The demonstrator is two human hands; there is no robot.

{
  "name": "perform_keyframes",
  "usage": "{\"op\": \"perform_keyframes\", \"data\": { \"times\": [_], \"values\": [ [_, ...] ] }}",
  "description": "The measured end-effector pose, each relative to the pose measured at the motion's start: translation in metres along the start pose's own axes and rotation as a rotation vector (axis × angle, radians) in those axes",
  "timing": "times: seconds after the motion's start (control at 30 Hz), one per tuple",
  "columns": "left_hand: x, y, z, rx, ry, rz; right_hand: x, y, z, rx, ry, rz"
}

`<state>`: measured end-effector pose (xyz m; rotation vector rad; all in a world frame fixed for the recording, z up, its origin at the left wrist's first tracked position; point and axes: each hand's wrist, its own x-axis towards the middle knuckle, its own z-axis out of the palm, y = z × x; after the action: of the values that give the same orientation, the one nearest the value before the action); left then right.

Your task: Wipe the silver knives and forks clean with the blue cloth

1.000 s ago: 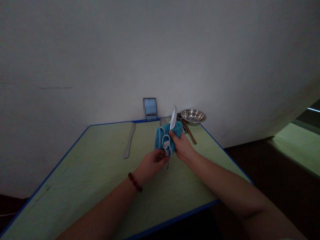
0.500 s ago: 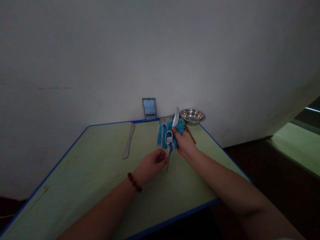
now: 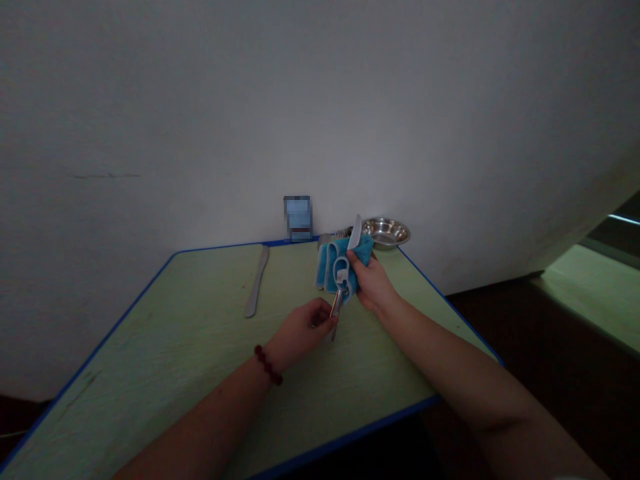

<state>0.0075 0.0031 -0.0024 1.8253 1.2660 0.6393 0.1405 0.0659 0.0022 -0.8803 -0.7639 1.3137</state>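
Observation:
My left hand [image 3: 304, 328] is closed on the handle end of a table knife [image 3: 354, 233] whose blade points up and away. My right hand [image 3: 373, 283] grips a folded blue cloth [image 3: 334, 265] wrapped round the blade's middle, so only the knife's tip and its lower handle show. Both hands hover just above the green table [image 3: 200, 347], near its far right part. A dark red bead bracelet [image 3: 269, 365] sits on my left wrist.
A second table knife [image 3: 257, 281] lies on the table at the far left. A steel bowl [image 3: 386, 232] stands at the far right corner, with more cutlery beside it. A small blurred blue card [image 3: 297, 218] leans on the white wall. Another green table [image 3: 590, 293] is at the right.
My right hand has slid the blue cloth up the blade, away from me and a little to the right. My left hand has stayed nearly still on the handle.

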Motion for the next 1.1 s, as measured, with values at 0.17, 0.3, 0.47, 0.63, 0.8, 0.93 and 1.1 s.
{"op": "perform_keyframes", "data": {
  "times": [0.17, 0.3, 0.47, 0.63, 0.8, 0.93, 1.1],
  "values": [
    [0.0, 0.0, 0.0, 0.029, -0.007, -0.006, 0.0, -0.003, 0.001, 0.045, -0.014, -0.009],
    [0.0, 0.0, 0.0, 0.04, -0.007, 0.003, 0.002, -0.004, 0.0, 0.066, 0.005, -0.012],
    [-0.001, 0.002, -0.001, 0.057, -0.013, -0.009, 0.006, -0.004, -0.003, 0.059, 0.025, -0.004],
    [-0.001, 0.0, -0.001, 0.079, -0.025, -0.006, 0.008, -0.008, -0.004, 0.065, 0.033, -0.014],
    [-0.002, 0.001, -0.001, 0.084, -0.04, -0.003, 0.009, -0.012, -0.005, 0.085, 0.037, -0.02],
    [-0.003, 0.003, -0.001, 0.08, -0.049, -0.009, 0.012, -0.014, -0.006, 0.095, 0.059, -0.03],
    [-0.002, -0.002, 0.001, 0.076, -0.047, 0.003, 0.017, -0.015, -0.008, 0.088, 0.078, -0.021]
  ]
}}
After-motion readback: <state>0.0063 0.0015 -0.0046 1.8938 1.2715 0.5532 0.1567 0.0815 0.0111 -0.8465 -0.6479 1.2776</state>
